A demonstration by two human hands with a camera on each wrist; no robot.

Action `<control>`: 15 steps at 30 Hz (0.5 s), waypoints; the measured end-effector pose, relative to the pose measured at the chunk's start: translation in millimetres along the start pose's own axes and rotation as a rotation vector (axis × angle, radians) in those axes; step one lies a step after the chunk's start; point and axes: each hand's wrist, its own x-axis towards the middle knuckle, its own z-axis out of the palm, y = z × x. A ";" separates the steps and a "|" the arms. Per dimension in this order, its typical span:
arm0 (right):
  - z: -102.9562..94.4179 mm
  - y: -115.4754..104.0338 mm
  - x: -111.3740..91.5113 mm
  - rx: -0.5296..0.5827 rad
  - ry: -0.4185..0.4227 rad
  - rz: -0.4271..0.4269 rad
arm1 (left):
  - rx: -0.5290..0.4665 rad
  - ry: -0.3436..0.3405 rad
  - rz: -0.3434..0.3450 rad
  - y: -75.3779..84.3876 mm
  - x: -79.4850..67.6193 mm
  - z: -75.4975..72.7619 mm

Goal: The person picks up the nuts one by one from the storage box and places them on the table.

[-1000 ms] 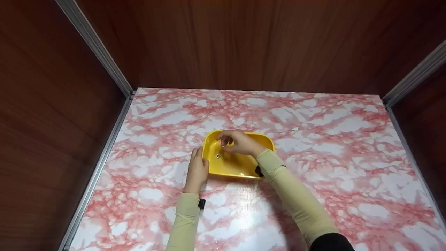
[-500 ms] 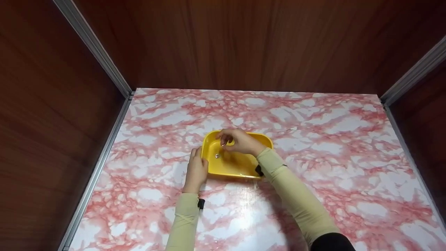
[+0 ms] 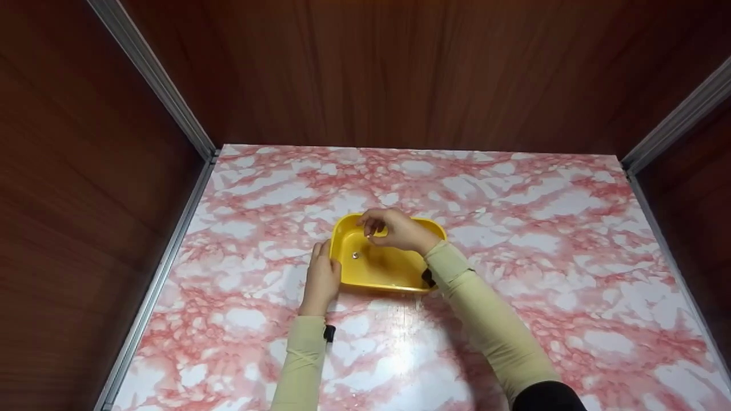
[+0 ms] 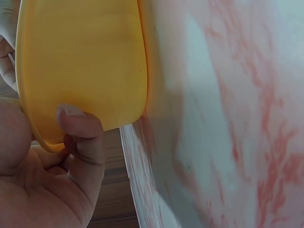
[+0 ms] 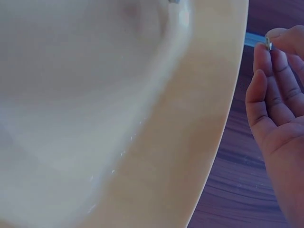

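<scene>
A yellow plastic tub [image 3: 394,274] stands on the table. My left hand [image 3: 323,278] holds its left end. In the left wrist view, curled fingers [image 4: 83,128] of that hand grip the tub's rim. Raised over the tub, my right hand [image 3: 397,229] pinches a small shiny metal piece [image 5: 269,44] between thumb and fingertips. It is too small to name surely. Another small silvery piece [image 3: 356,256] lies on the tub's floor near the left end. In the right wrist view a bit of metal [image 5: 174,1] shows at the top edge.
The tabletop [image 3: 274,217] has a red and white marbled pattern. Dark wooden panels [image 3: 365,74] rise at the back and both sides, with grey metal strips [image 3: 165,85] along the corners.
My right hand has shifted slightly up and to the right, still pinching the small metal piece. The left hand stays at the tub's end.
</scene>
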 end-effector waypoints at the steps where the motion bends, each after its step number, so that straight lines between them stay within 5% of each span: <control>1: -0.8 -0.5 -0.7 0.002 -0.001 0.000 | 0.001 0.000 0.003 0.0 0.1 0.0; 15: -11.7 -3.4 -7.8 -0.032 0.001 -0.025 | -0.008 -0.004 -0.025 1.7 -0.4 -0.3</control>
